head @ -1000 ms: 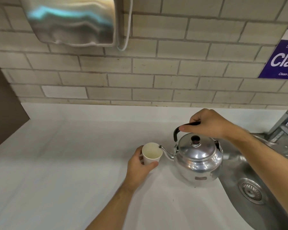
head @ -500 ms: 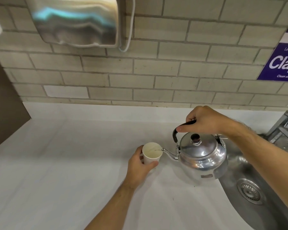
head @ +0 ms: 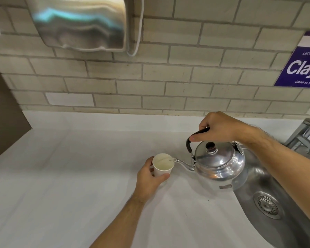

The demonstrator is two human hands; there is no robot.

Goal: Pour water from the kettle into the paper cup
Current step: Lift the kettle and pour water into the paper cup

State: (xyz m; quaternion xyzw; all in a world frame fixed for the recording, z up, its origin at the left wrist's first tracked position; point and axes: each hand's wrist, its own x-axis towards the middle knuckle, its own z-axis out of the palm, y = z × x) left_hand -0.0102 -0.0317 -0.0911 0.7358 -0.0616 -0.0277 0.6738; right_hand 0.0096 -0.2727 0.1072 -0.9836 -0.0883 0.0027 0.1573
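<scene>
Shiny metal kettle (head: 219, 162) tilts left, spout tip over the upright white paper cup (head: 162, 164).

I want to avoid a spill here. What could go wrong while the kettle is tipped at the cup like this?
1. The spout tip sits just over the paper cup rim, so a small wobble could send water onto the counter.
2. The left hand pinches a light cup; squeezing could deform it.
3. The right hand holds only the kettle handle, so more tilt might loosen the lid.
</scene>
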